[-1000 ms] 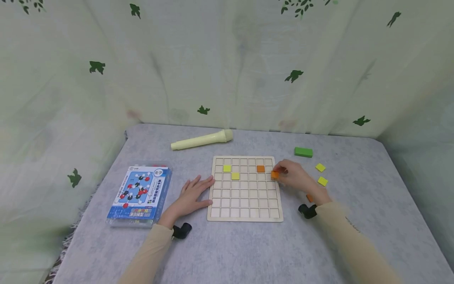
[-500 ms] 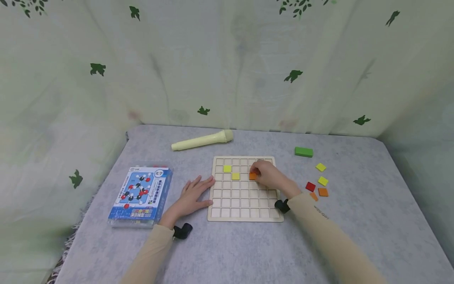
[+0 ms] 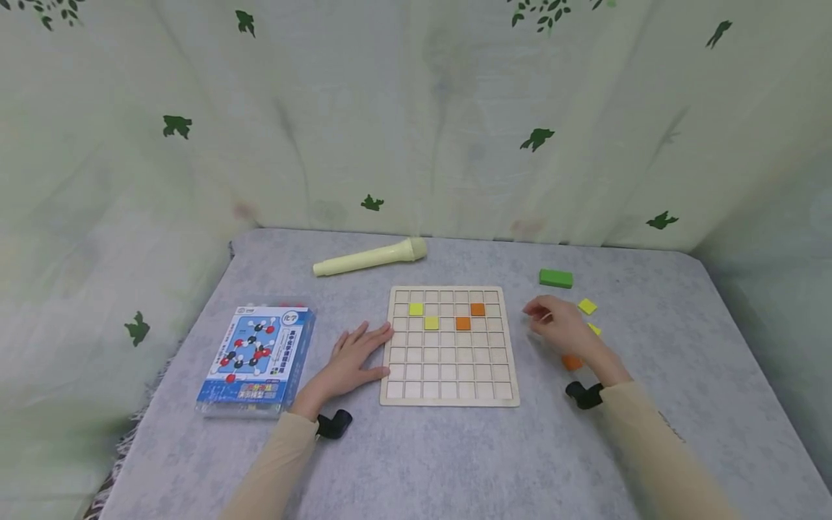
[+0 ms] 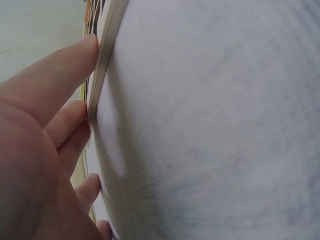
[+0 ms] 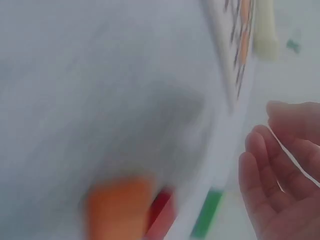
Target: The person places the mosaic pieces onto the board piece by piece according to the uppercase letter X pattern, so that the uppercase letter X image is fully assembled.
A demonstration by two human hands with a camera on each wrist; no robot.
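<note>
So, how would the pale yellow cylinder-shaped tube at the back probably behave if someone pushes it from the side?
The pale yellow cylinder-shaped tube lies on its round side, so it would likely roll. It looks rigid, probably light plastic. Its wider end may make it curve.

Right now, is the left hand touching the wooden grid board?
Touching. In the left wrist view the fingertips press against the edge of the wooden board; the head view agrees, with the left hand lying flat at the board's left edge.

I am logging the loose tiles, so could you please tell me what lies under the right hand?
Under the right hand, an orange tile and a yellow tile's edge show; anything else beneath is covered.
</note>
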